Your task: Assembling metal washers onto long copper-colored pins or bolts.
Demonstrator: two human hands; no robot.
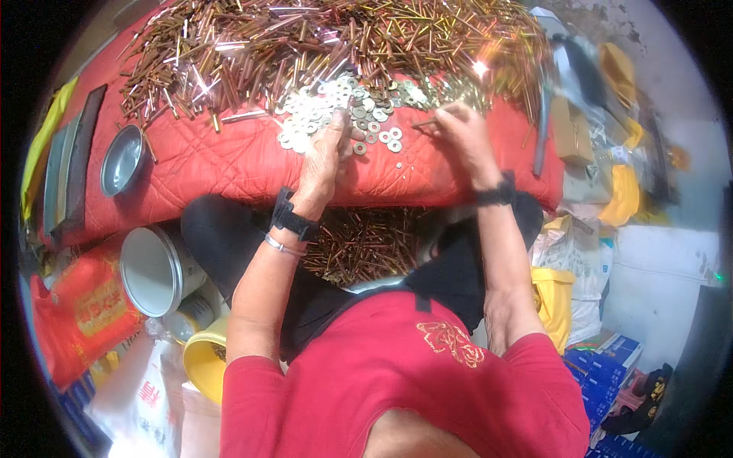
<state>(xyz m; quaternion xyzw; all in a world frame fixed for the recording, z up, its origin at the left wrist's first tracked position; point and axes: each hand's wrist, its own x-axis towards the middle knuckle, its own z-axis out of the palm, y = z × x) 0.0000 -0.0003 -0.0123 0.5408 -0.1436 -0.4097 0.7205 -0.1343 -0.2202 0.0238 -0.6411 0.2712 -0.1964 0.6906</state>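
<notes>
A heap of flat metal washers (317, 107) lies at the middle of a red quilted cover (229, 172). My left hand (327, 149) is on edge at the heap's near side, fingers closed; whatever is between them cannot be made out. Several loose washers (384, 137) lie just right of it. My right hand (464, 137) is a little above the cover, right of the washers, its fingers pinched on a thin copper-coloured rod (424, 123) that points left. Behind both hands spreads a large pile of similar copper-coloured rods (305, 46).
A metal bowl (122, 160) rests at the cover's left. Between my legs, below the cover's front edge, are more rods (359, 244). At lower left stand a white-lidded bucket (149, 271) and a yellow bucket (205, 366). A dark bar (543, 122) lies along the right edge.
</notes>
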